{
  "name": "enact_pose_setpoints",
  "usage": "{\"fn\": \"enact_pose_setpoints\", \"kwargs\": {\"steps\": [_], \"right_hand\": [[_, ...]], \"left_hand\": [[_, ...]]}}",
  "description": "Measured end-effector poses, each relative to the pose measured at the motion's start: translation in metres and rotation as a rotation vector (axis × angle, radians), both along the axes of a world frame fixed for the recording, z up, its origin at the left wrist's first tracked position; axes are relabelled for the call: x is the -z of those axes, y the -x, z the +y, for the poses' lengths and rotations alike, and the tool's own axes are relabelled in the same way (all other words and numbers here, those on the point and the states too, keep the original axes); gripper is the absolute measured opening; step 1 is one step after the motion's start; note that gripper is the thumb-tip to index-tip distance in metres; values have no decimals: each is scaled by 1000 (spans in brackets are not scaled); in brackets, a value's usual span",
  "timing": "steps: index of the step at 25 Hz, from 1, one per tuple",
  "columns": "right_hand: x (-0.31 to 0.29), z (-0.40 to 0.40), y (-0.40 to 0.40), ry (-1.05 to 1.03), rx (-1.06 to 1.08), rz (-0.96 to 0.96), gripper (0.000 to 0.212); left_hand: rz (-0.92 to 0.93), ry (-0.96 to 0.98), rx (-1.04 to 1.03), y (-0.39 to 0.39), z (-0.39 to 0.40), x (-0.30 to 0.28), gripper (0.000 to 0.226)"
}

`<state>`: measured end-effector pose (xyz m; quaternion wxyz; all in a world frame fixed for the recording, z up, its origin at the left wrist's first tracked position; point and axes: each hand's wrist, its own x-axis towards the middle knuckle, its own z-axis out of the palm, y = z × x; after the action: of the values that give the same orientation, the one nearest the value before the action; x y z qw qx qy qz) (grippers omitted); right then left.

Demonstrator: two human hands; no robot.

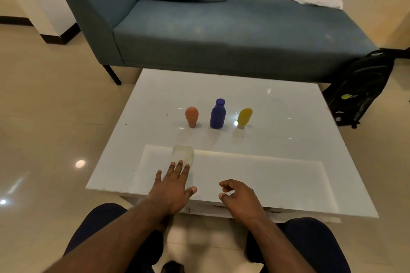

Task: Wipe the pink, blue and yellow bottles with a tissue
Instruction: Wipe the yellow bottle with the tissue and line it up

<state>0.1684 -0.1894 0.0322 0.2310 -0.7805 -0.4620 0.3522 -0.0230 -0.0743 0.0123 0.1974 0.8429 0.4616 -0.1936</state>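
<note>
Three bottles stand in a row on the white table: a pink bottle on the left, a taller blue bottle in the middle and a yellow bottle on the right. A folded white tissue lies flat nearer to me, in front of the pink bottle. My left hand lies flat with straight fingers, its fingertips touching the tissue's near edge. My right hand hovers over the table's front edge with loosely curled fingers and holds nothing.
A blue-grey sofa with a cushion stands just behind the table. A black backpack leans on the floor at the table's right rear corner. Glossy tiled floor lies to the left. My knees sit under the table's front edge.
</note>
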Motion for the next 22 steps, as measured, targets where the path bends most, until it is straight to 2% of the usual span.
{"fn": "enact_pose_setpoints", "kwargs": {"steps": [8, 14, 17, 22], "right_hand": [[-29, -45, 11, -9, -59, -146, 39], [-42, -58, 15, -21, -54, -317, 54], [-34, -49, 14, -33, -60, -424, 60], [-11, -19, 14, -22, -63, -480, 67]], "left_hand": [[-42, -12, -9, 23, -67, -34, 76], [-100, -97, -6, 17, -84, -49, 78], [-117, -115, -27, 3, -81, -36, 77], [-82, -154, -19, -14, -62, 1, 80]]}}
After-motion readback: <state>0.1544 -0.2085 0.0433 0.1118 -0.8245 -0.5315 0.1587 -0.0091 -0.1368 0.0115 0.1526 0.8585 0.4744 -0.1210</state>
